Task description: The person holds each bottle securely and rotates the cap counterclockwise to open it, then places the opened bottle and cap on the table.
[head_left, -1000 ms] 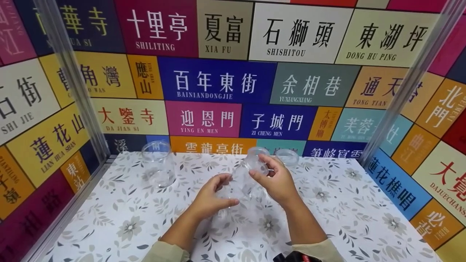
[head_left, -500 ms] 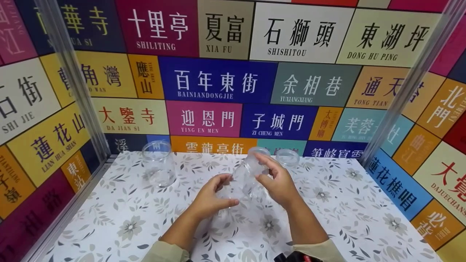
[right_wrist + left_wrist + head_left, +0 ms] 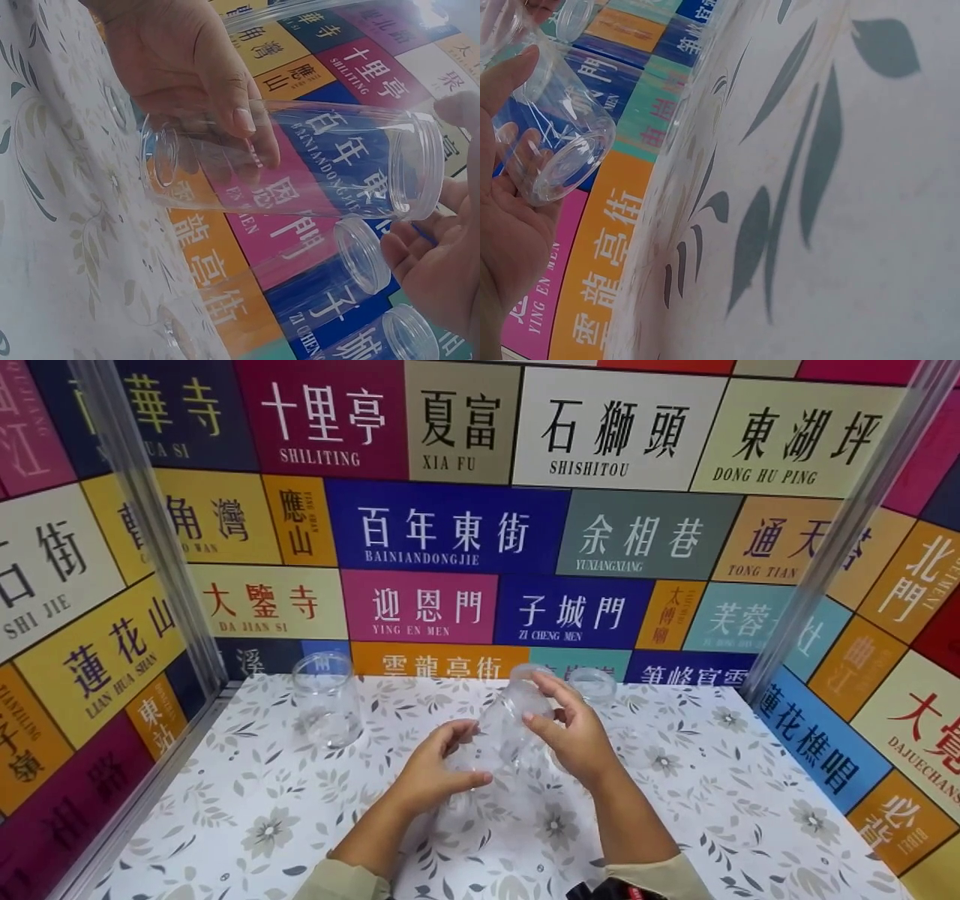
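- Held jar [image 3: 315, 154], clear: tilted, between both hands.
- Left hand [image 3: 431, 769]: grasping the held jar near its base, grip unchanged.
- Right hand [image 3: 576, 735]: gripping its rim end; fingers slightly shifted since a second ago, suggesting fine adjustment there.
- Left jar [image 3: 328, 701]: on the surface [image 3: 360, 817], left of the held jar.

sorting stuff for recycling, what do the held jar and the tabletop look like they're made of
Held jar: clear and glossy, probably thin plastic, though glass isn't ruled out; the wall lettering shows through and the edges catch light.

Tabletop: smooth, low-sheen printed covering, maybe vinyl or paper; the flat leaf print shows no weave.
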`<state>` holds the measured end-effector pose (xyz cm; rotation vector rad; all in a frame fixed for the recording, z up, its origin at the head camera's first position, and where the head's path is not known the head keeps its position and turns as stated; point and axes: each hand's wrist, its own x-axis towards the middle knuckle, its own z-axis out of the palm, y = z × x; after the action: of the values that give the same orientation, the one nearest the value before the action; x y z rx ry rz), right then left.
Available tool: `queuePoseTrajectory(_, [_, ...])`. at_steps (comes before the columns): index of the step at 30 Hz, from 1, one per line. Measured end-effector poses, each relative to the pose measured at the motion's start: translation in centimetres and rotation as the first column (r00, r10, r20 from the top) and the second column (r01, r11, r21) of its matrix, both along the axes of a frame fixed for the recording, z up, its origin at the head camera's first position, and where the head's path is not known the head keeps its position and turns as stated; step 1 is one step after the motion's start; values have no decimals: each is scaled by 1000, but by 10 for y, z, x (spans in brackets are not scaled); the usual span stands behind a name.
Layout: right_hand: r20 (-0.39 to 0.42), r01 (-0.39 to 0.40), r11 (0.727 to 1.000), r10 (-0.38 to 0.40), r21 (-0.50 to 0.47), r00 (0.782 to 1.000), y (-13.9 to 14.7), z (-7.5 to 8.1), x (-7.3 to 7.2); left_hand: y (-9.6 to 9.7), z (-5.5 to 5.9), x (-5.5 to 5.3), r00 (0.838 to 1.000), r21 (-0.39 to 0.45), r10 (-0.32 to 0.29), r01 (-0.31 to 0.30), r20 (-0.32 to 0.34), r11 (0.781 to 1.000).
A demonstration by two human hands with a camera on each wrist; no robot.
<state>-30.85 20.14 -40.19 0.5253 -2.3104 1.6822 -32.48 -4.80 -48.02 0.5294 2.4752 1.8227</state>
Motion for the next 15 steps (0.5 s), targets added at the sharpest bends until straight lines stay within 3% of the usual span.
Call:
queuePoseTrajectory(8, [15, 142, 987, -144, 73, 990, 0, 0, -2, 1, -1, 0, 1000, -7, 4, -4, 28, 1000])
queuePoseTrajectory(15, [21, 151, 987, -153, 54, 988, -1, 2, -2, 0, -2, 0, 1000, -8, -18, 18, -6, 1000])
